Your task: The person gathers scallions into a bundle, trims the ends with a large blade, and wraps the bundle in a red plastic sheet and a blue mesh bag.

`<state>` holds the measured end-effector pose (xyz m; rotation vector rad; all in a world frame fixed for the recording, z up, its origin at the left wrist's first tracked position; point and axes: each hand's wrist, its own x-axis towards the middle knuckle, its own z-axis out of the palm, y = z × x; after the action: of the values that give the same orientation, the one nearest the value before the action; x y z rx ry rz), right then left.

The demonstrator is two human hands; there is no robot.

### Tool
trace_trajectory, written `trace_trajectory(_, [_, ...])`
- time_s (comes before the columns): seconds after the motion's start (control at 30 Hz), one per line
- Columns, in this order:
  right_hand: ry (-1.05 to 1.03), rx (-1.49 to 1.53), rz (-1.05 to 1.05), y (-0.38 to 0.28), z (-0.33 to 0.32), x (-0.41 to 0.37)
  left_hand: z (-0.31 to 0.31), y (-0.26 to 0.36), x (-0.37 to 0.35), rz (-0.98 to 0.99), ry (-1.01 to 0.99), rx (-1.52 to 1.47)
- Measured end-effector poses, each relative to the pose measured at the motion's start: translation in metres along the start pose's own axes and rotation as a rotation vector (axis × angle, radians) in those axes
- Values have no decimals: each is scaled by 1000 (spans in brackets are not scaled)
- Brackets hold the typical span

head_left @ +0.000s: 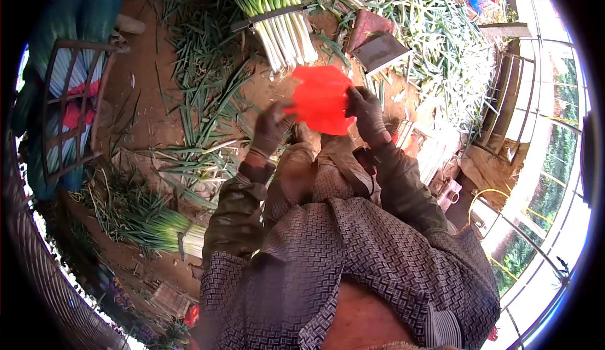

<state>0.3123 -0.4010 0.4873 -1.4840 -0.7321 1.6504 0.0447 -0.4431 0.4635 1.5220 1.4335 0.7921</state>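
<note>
My right hand (365, 109), in a dark glove, pinches the right edge of a bright red plastic sheet or bag (324, 100). My left hand (271, 127), gloved too, is at its left edge with fingers closed against it, slightly blurred. The red piece hangs spread between both hands, above my knees. Just beyond it lies a large bundle of green onions (287, 38), white ends towards me, with a dark metal bar (268, 17) across it.
Right of the bundle is a dark metal plate (380, 52) beside a maroon block (372, 27). Loose green leaves (435, 54) cover the ground. A metal-framed cart (72, 107) carrying wrapped bundles stands left. Another onion bundle (161, 227) lies lower left.
</note>
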Motion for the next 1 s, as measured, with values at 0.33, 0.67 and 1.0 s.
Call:
trace_trajectory(0.33, [-179,-170,-33,4,7,-26,39,31,13,197,-365,234])
trace_trajectory(0.67, [-125,-171,-58,16,-3,-40,10,2,-5,-245,-821,-390])
trace_trajectory(1.0, [-26,-189,-139,20,-12,-43,10,0,-28,-307,-616,-76])
